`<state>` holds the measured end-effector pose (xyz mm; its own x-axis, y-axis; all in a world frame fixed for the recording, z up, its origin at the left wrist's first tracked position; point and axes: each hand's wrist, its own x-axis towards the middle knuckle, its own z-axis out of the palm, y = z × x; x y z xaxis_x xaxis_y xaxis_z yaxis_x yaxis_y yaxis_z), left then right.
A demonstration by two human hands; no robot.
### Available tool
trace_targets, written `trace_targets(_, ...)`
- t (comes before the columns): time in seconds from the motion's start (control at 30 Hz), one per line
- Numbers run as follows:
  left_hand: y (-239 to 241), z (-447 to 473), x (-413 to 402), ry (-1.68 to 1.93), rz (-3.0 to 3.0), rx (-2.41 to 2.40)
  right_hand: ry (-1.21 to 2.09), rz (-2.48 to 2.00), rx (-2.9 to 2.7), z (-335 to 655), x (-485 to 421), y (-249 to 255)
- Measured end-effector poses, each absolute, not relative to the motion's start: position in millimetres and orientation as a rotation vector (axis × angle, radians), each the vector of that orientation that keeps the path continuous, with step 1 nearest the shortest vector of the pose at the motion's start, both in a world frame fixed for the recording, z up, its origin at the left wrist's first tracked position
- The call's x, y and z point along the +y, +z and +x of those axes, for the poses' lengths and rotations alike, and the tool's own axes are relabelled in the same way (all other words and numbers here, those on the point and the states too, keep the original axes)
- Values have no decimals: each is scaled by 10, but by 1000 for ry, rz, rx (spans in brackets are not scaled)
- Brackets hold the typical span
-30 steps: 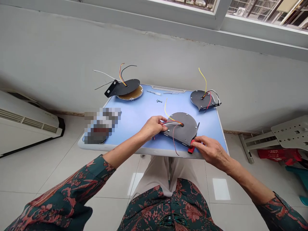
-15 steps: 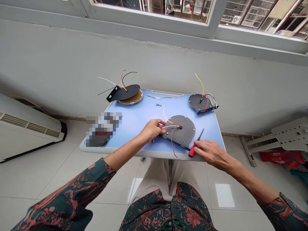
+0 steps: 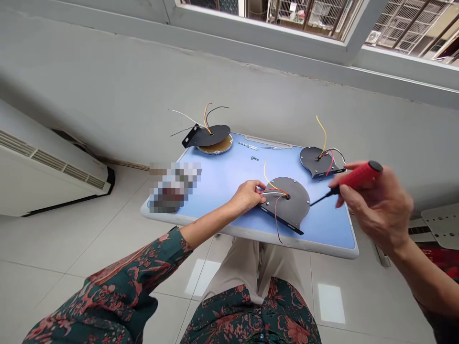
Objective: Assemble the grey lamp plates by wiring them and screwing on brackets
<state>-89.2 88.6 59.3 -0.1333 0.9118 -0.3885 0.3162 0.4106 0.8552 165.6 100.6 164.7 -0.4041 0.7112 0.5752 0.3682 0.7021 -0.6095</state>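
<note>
My left hand (image 3: pixel 249 196) pinches the left edge of a dark grey metal plate (image 3: pixel 292 210), round with a bent bracket edge, near the front of the table. Yellow, red, white and brown wires come out of a hole at the plate's middle, and several small screws sit around its rim. Raised over the table's right side, my right hand (image 3: pixel 380 205) is closed around the red handle of a screwdriver (image 3: pixel 360 177). Its dark shaft points left and down toward the plate's right rim; whether the tip touches a screw I cannot tell.
On the blue table (image 3: pixel 222 191) a similar wired plate (image 3: pixel 317 160) lies back right. Another wired plate (image 3: pixel 215 136) rests on a brown disc at back left. Loose screws (image 3: pixel 254 158) and metal rods (image 3: pixel 247 145) lie between them. A pixelated patch (image 3: pixel 175 188) covers the left side.
My right hand has picked the screwdriver up off the table's front right and raised it. My left hand stays on the plate. The whole view has shifted, moving the scene rightward.
</note>
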Motion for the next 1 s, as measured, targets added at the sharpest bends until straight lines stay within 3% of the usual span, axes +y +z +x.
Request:
trace_targets(0.17,622,-889,875,709,1139,1701,813,-690,-1893,947,1112,1512)
trace_targets(0.43,631,-884,864,720,1201,1730,794,-762,-2037,822,1173,1188)
trace_targets(1.0,624,-895,857,765,1157,1704,809,-740,-2088,799,1188,1143)
